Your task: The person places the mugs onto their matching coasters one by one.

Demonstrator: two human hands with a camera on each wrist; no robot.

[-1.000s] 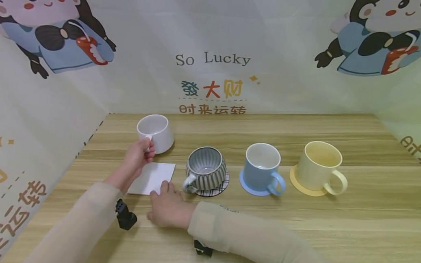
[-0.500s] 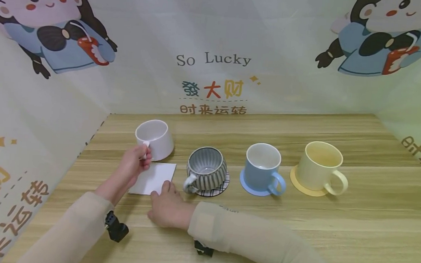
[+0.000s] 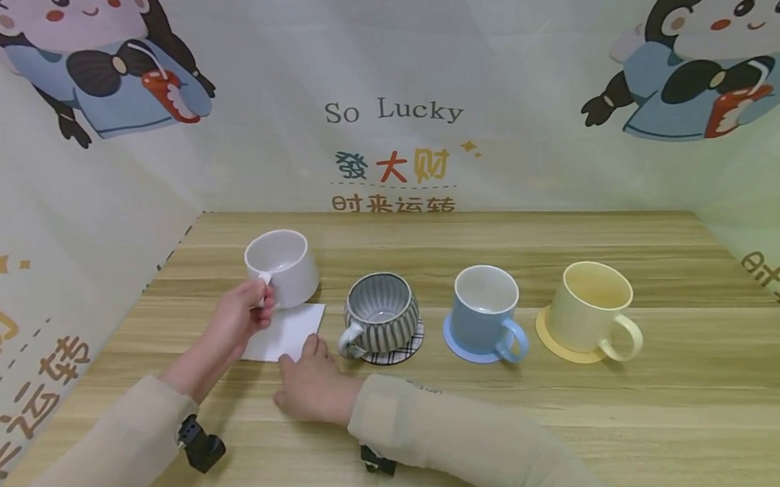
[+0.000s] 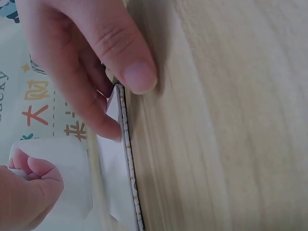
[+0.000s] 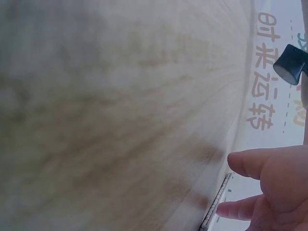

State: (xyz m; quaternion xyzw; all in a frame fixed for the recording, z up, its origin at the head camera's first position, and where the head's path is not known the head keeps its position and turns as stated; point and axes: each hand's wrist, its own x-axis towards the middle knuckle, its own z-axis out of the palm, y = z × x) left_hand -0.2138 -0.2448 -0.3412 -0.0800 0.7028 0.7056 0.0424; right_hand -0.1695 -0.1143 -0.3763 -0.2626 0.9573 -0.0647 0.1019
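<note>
In the head view my left hand (image 3: 238,320) holds a white mug (image 3: 289,270) by its handle, fingers curled round it. The mug's base overlaps the far edge of a white square coaster (image 3: 288,334). My right hand (image 3: 319,386) rests at the coaster's near right corner, fingers extended. The left wrist view has the right hand (image 4: 96,57) close up, a fingertip on the edge of the coaster (image 4: 113,168) and the thumb apart from it. Behind them the left hand (image 4: 31,192) grips the mug (image 4: 74,175). Outstretched fingers (image 5: 245,163) reach near the coaster's edge in the right wrist view.
Right of the coaster stands a grey striped mug (image 3: 394,319) on a round plaid coaster (image 3: 417,343), its handle close to the right hand. Farther right are a blue mug (image 3: 479,321) and a yellow mug (image 3: 582,317) on matching coasters. Printed cloth (image 3: 404,48) backs the wooden table (image 3: 554,428).
My left hand has brought the white mug toward me, from behind the square coaster to its far edge. My right hand has stayed at the coaster's corner.
</note>
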